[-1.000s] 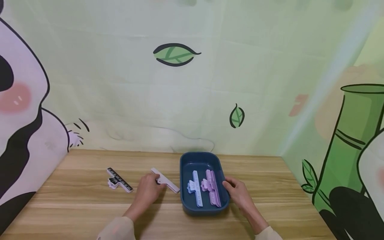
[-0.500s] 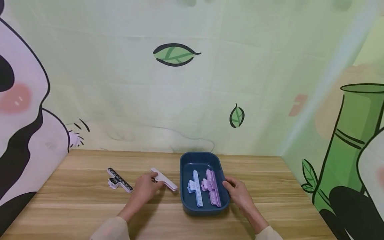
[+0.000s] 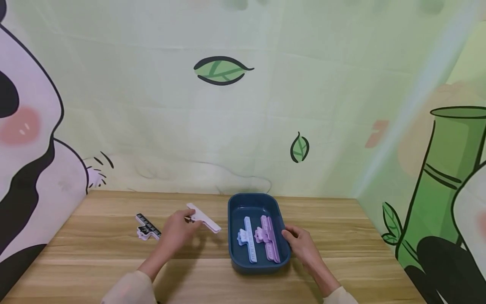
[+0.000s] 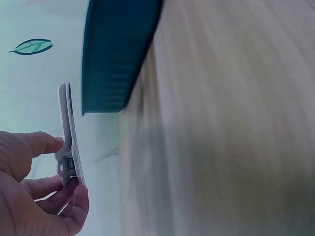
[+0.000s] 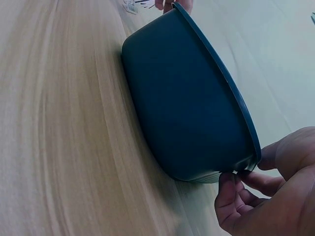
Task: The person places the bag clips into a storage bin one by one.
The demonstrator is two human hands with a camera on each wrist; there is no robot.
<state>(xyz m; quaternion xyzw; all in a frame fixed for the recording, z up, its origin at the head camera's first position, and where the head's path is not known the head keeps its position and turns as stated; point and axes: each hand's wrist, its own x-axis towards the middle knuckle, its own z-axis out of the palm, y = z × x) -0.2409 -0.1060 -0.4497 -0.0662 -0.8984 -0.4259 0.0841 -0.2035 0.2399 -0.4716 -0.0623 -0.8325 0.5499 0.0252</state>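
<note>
My left hand [image 3: 177, 230] pinches a long white clip [image 3: 206, 221] by its handle side, between thumb and fingers. In the left wrist view the clip [image 4: 65, 115] stands edge-on in the fingers, raised from the wooden table. To its right is a dark blue plastic bin [image 3: 258, 269]. My right hand [image 3: 302, 245] grips the bin's right rim; the right wrist view shows thumb and fingers [image 5: 229, 196] at that rim. Inside the bin lie a light blue clip [image 3: 250, 242] and a purple clip [image 3: 270, 242] that shows two parallel bars.
A clip with a black-and-white piano-key pattern [image 3: 146, 226] lies on the wooden table [image 3: 212, 283], left of my left hand and partly covered by it. Behind the table hangs a printed cloth backdrop [image 3: 152, 105] with leaves, a panda and bamboo.
My left hand has lifted the white clip and moved it up and left, away from the bin. It now covers part of the piano-key clip. The right hand and the bin have stayed in place.
</note>
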